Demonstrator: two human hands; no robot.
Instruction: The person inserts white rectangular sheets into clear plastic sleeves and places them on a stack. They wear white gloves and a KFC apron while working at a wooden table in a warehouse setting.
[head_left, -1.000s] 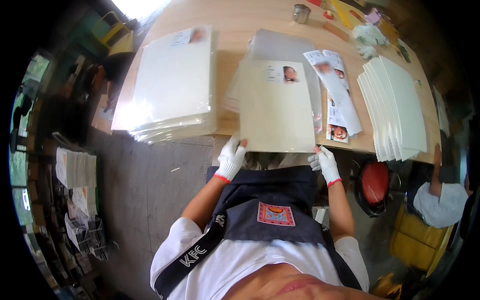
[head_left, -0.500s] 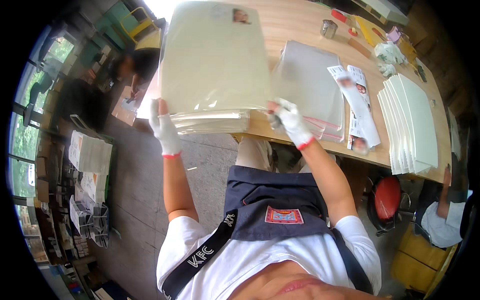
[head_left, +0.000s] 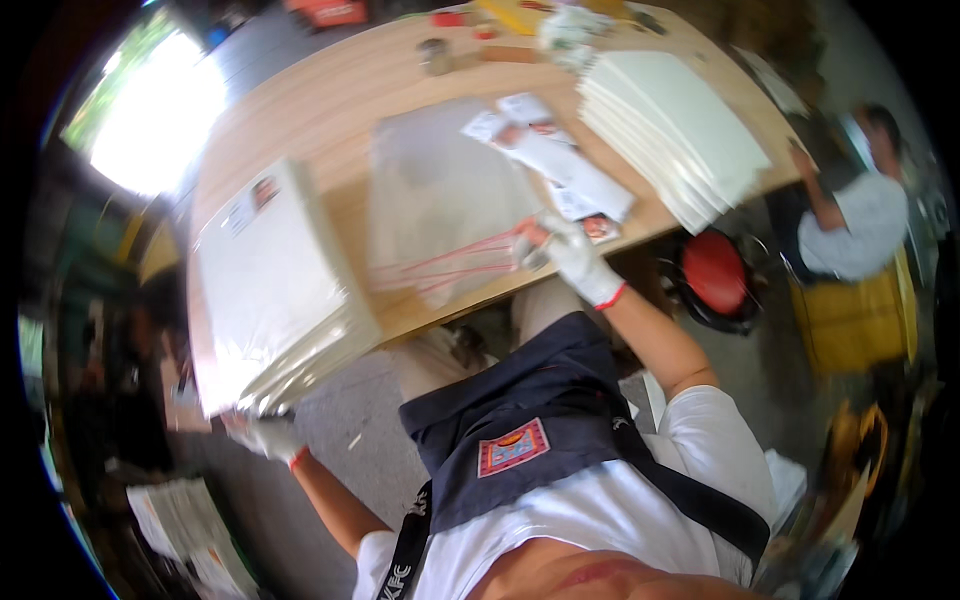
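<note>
My left hand [head_left: 265,436], in a white glove, is at the near left corner of a stack of sheets in clear plastic sleeves [head_left: 270,280]; its fingers are blurred and partly hidden. The stack's top piece bears a small portrait picture. My right hand [head_left: 565,250], gloved with bare fingertips, has its fingers curled together at the right edge of a pile of clear plastic bags [head_left: 440,190] with pink-lined openings. Whether a bag is pinched there is not clear. Printed white paper strips [head_left: 560,165] lie just beyond that hand.
Fanned white boards [head_left: 680,130] rest on the right of the wooden table [head_left: 330,90]. A metal can [head_left: 434,56] and a crumpled plastic bag [head_left: 572,32] stand at the back. Beside the table are a red stool [head_left: 716,270] and another person [head_left: 860,215] on the right.
The large sleeved piece held up by both hands now lies on the left stack. My right hand has moved to the plastic bags, and the head view has turned right.
</note>
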